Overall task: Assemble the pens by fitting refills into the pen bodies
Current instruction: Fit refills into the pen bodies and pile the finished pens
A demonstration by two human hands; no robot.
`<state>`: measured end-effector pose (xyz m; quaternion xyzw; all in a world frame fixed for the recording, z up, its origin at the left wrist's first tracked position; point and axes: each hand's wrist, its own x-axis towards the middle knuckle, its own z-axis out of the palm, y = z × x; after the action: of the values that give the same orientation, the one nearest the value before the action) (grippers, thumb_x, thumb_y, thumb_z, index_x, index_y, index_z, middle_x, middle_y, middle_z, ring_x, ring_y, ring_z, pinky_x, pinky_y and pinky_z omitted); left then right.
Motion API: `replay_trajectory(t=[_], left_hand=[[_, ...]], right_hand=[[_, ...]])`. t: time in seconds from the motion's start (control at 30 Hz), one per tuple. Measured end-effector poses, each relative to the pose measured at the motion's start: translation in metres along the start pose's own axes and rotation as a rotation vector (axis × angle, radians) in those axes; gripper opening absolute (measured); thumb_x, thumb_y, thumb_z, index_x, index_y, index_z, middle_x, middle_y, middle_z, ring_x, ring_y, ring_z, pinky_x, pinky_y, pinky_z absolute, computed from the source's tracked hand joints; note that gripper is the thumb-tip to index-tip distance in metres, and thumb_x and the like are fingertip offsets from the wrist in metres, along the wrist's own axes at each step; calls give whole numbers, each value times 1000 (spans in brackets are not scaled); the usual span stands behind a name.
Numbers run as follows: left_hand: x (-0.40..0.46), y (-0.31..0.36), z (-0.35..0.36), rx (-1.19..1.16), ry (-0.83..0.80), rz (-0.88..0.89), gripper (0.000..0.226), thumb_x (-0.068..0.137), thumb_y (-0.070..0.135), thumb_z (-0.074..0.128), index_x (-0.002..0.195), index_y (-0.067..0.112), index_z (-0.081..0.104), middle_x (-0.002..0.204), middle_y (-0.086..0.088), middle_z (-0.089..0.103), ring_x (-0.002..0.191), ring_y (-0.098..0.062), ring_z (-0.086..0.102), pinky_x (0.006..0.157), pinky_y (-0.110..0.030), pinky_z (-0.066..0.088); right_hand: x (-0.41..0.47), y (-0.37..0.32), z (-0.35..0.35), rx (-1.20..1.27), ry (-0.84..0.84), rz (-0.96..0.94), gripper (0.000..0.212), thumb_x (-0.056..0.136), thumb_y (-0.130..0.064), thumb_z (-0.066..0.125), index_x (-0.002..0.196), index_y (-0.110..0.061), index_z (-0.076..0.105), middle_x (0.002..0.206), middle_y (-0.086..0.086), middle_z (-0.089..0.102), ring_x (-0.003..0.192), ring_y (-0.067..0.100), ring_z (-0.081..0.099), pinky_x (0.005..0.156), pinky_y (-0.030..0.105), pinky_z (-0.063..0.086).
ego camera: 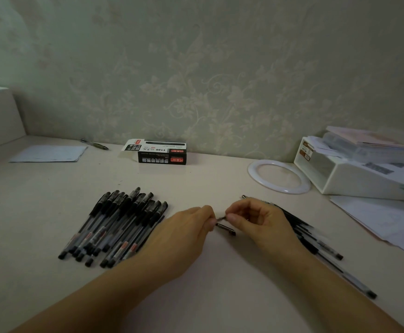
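My left hand [186, 227] and my right hand [256, 219] meet fingertip to fingertip over the middle of the table, both pinching a small dark pen part [221, 218]. A black pen cap [226, 229] sticks out just below my left fingers; whether they hold it I cannot tell. Several capped black gel pens [117, 224] lie in a pile to the left. Behind and to the right of my right hand lies a row of dark refills and pen bodies [316, 243], partly hidden by the hand.
A black pen box [160, 152] lies open near the wall. A white ring [279, 175] and a white organiser [355, 171] sit at the right, with loose papers [388, 219] beside them. A paper sheet [49, 153] and a single pen [95, 144] lie far left.
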<state>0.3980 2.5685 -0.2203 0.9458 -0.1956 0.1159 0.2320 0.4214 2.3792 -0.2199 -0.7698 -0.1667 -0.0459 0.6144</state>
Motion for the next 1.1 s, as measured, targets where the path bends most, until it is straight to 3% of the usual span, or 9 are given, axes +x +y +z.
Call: replay_trajectory(t=[0.1, 0.2, 0.33, 0.5, 0.57, 0.8, 0.93, 1.0, 1.1], left_hand=[[1, -4, -3, 5, 34, -33, 22, 101, 40, 31, 97, 28, 49, 87, 13, 52, 76, -9, 48, 66, -33, 44], [1, -4, -3, 19, 44, -31, 21, 101, 41, 32, 98, 28, 49, 88, 13, 51, 75, -8, 48, 65, -31, 45], [1, -6, -4, 7, 62, -23, 18, 101, 39, 32, 100, 29, 47, 91, 12, 53, 77, -10, 51, 69, -35, 48], [2, -10, -5, 3, 113, -49, 23, 103, 34, 30, 120, 41, 43, 94, 12, 54, 81, -13, 54, 69, -37, 50], [2, -11, -5, 0, 133, -60, 25, 103, 33, 31, 122, 43, 42, 95, 11, 54, 82, -14, 54, 70, -39, 51], [3, -10, -4, -11, 141, -77, 24, 102, 33, 33, 122, 42, 44, 98, 10, 57, 86, -14, 56, 71, -39, 51], [2, -9, -2, -11, 139, -76, 25, 102, 33, 34, 122, 41, 46, 99, 10, 58, 87, -14, 56, 72, -39, 50], [2, -9, -3, -23, 141, -76, 26, 102, 32, 34, 123, 40, 46, 101, 9, 59, 89, -15, 56, 74, -40, 50], [3, -7, -6, -74, 180, -50, 27, 102, 31, 34, 124, 37, 48, 99, 7, 59, 87, -15, 56, 73, -42, 50]], right_hand=[[1, -1, -7, -67, 127, -26, 13, 79, -13, 79, 84, -22, 72, 82, -4, 73, 79, 9, 69, 73, 15, 53], [0, -1, -9, -182, 87, -56, 11, 80, -19, 79, 80, -26, 71, 79, -5, 73, 76, 9, 68, 72, 17, 54], [3, 2, -12, -61, 207, -2, 11, 82, -16, 77, 80, -25, 71, 80, 1, 73, 73, 8, 67, 69, 16, 53], [3, 0, -13, -2, 317, 4, 13, 83, -17, 75, 80, -29, 72, 76, -4, 72, 69, 0, 64, 66, 10, 50], [1, -4, -10, -48, 262, -28, 16, 82, -14, 76, 79, -29, 72, 78, -6, 73, 70, 1, 65, 67, 10, 50], [-9, -2, 9, -695, -151, -301, 9, 86, -19, 72, 91, -24, 77, 82, -6, 63, 74, 6, 55, 67, 8, 36], [-8, 0, 10, -763, -147, -334, 16, 91, -20, 66, 103, -22, 76, 86, -3, 61, 80, 11, 55, 70, 9, 34], [-9, -2, 11, -751, -123, -327, 20, 90, -22, 67, 109, -23, 73, 87, -6, 61, 80, 4, 54, 72, 8, 36], [-8, -6, 10, -661, 40, -273, 19, 87, -27, 71, 106, -26, 72, 85, -13, 62, 80, 1, 55, 70, 5, 38]])
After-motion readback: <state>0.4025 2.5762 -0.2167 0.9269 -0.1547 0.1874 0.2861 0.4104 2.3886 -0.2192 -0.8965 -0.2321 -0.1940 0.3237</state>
